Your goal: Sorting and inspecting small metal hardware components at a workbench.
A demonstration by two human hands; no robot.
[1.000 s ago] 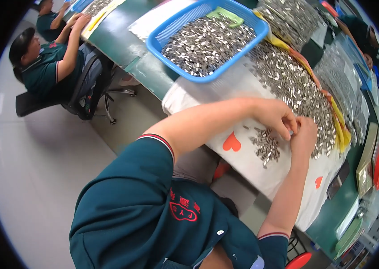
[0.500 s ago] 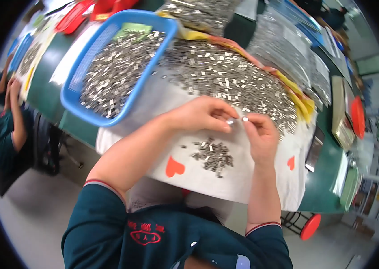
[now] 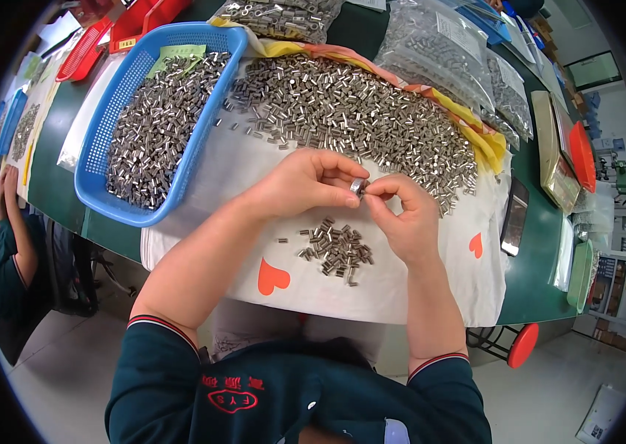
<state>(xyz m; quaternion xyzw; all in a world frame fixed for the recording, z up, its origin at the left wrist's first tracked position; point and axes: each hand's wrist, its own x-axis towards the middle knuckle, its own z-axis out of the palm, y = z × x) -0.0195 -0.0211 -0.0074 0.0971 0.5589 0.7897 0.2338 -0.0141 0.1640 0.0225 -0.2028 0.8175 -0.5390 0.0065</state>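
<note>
My left hand (image 3: 304,181) is closed, thumb and fingertips pinching a small shiny round metal piece (image 3: 357,186), perhaps a ring. My right hand (image 3: 411,214) meets it from the right, its thumb and forefinger pressed together at the round piece; anything between those fingertips is too small to make out. Just below both hands, a small heap of short metal cylinders (image 3: 335,250) lies on the white cloth (image 3: 431,296). Beyond them spreads a large pile of similar metal cylinders (image 3: 372,111).
A blue plastic basket (image 3: 85,166) full of cylinders stands at the left, holding a green slip (image 3: 180,53). Rolled yellow-orange cloth (image 3: 487,148) borders the large pile. Clear bags of metal parts (image 3: 439,44) lie behind. A phone-like dark slab (image 3: 514,214) rests at the right. Another person's hands (image 3: 8,181) are far left.
My hands have come together, so the right fingertips now meet the round piece in my left hand; before, a small gap separated them. The whole view has shifted slightly and is sharper.
</note>
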